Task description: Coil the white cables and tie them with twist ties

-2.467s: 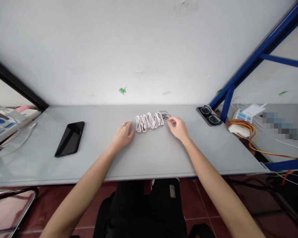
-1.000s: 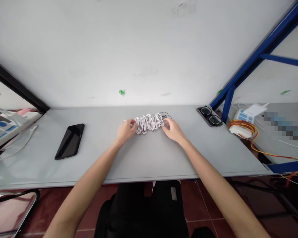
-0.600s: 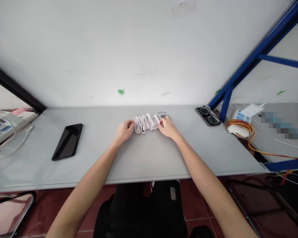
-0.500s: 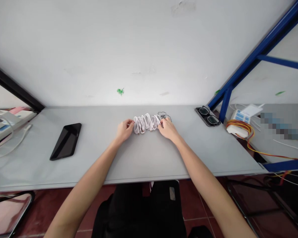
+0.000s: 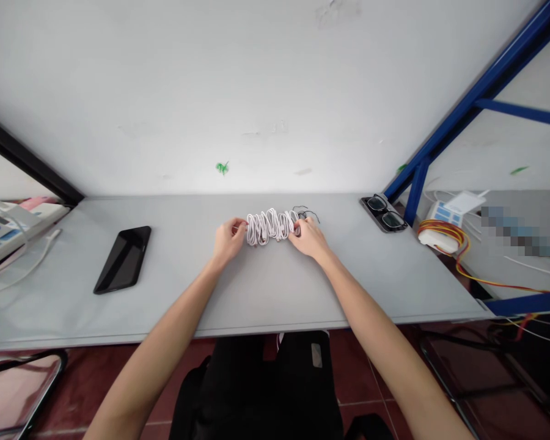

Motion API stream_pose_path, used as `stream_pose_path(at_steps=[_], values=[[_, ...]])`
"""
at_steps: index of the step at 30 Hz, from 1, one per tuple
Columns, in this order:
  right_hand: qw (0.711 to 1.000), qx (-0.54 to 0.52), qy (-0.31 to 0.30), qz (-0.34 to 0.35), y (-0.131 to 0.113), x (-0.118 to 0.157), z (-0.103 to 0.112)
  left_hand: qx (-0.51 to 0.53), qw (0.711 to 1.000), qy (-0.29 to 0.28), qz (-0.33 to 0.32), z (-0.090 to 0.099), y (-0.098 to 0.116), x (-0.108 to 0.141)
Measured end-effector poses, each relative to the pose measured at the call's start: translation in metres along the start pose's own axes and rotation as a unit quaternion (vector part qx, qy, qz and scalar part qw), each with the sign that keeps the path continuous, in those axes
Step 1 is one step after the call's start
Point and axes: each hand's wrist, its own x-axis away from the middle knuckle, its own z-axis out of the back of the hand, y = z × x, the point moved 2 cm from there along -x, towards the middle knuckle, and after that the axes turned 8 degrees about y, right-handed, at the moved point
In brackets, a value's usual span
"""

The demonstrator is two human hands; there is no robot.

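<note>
A bundle of white cables (image 5: pixel 271 227), coiled in loops, lies across the middle of the grey table top (image 5: pixel 266 293). My left hand (image 5: pixel 230 240) grips its left end with the fingers closed on the loops. At the right end, my right hand (image 5: pixel 308 238) pinches the bundle too. A thin black wire (image 5: pixel 308 213) curls out just behind my right fingers. Where it joins the bundle is hidden by those fingers.
A black smartphone (image 5: pixel 122 260) lies face up to the left. Dark glasses (image 5: pixel 384 213) rest in an open case at the back right. Past the table's right end are a white adapter (image 5: pixel 440 239) with red and yellow wires and a blue metal frame (image 5: pixel 417 189).
My hands have come in from beside the bundle and now hold both its ends. The bundle looks slightly more compact, and the view has shifted a little.
</note>
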Motion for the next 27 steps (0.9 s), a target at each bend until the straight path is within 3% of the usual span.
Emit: stream_pose_path(at_steps=[8,13,19,24,27], values=[[0.998,0.065,-0.004,-0.005,-0.009,-0.002,-0.007,0.010,1.000,0.008,-0.011,0.001,0.001,0.002],[0.998,0.054,0.019,0.000,-0.004,-0.002,-0.008,0.023,1.000,0.017,-0.009,0.001,0.003,0.004],[0.992,-0.060,0.109,0.035,0.004,-0.005,-0.005,0.045,0.999,0.021,-0.012,0.002,0.003,0.006],[0.961,-0.171,0.201,0.078,-0.005,-0.002,0.005,0.065,0.997,0.032,-0.019,0.003,0.003,0.006],[0.944,-0.223,0.214,0.111,-0.014,0.003,0.009,0.102,0.994,0.012,-0.036,0.002,0.007,0.009]])
